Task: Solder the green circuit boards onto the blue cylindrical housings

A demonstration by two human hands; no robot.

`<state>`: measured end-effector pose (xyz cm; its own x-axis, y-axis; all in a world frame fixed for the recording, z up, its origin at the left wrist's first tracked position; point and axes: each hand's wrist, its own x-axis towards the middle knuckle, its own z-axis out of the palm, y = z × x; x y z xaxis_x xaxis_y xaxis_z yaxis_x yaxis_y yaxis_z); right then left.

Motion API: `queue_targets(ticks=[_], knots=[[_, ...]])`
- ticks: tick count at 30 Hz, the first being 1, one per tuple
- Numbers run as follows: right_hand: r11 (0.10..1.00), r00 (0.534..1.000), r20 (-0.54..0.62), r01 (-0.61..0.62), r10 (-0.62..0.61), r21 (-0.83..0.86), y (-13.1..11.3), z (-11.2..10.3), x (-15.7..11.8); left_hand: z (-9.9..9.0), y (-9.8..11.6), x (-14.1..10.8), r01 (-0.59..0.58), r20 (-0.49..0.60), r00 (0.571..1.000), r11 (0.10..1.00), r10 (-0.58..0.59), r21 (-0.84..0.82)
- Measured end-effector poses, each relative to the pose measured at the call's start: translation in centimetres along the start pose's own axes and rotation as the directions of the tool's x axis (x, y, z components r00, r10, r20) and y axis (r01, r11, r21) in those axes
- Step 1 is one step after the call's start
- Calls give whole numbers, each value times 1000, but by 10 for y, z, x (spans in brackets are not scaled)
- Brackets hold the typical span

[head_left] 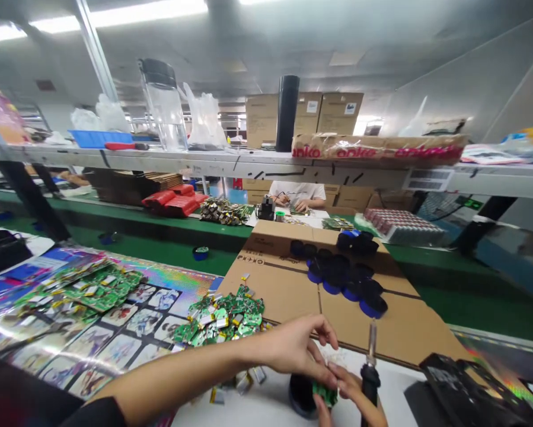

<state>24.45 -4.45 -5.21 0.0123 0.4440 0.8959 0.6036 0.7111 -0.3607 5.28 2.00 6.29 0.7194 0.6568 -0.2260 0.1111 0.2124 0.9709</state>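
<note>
My left hand (295,350) reaches in from the lower left, its fingers bent over a small green circuit board (326,394) at the bottom centre. My right hand (353,394) meets it there, thumb and fingertips pinching the same board. Just left of the board, a round dark cup (302,394) stands on the white surface. A soldering iron (370,379) points upward beside my right hand, its tip at the top; how it is supported is hidden.
Loose circuit boards (224,317) lie left of the hands, with board panels (88,290) farther left. Blue-black round cases (337,273) sit on flat cardboard (275,290). A black device (466,391) stands at right. A shelf (230,159) crosses above; a person (297,193) works beyond.
</note>
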Motion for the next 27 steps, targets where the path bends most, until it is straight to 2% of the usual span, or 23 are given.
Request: queue_targets(ticks=[3,5,8,12,17,22,27], knots=[[988,991,-96,-102,92,-113,-12,0,-10,9,-18,0,-59,-73,996,990,50,-129],[973,975,-136,-191,174,-126,-25,4,-12,11,-30,-2,-112,-110,989,980,95,-163],[976,979,-87,-193,184,-106,-41,11,-4,6,-41,-4,-196,-201,966,968,163,-155],[975,987,6,-157,160,-157,-47,16,11,-10,-44,-7,-238,-276,941,962,195,-135],[974,961,155,-226,227,-24,-45,28,17,-25,-48,-9,-286,-346,909,951,231,-118],[964,953,164,-265,256,34,-44,41,17,-26,-56,-8,-341,-474,844,933,249,-117],[946,932,197,-320,304,51,-47,46,22,-22,-59,-5,-366,-513,819,922,256,-124]])
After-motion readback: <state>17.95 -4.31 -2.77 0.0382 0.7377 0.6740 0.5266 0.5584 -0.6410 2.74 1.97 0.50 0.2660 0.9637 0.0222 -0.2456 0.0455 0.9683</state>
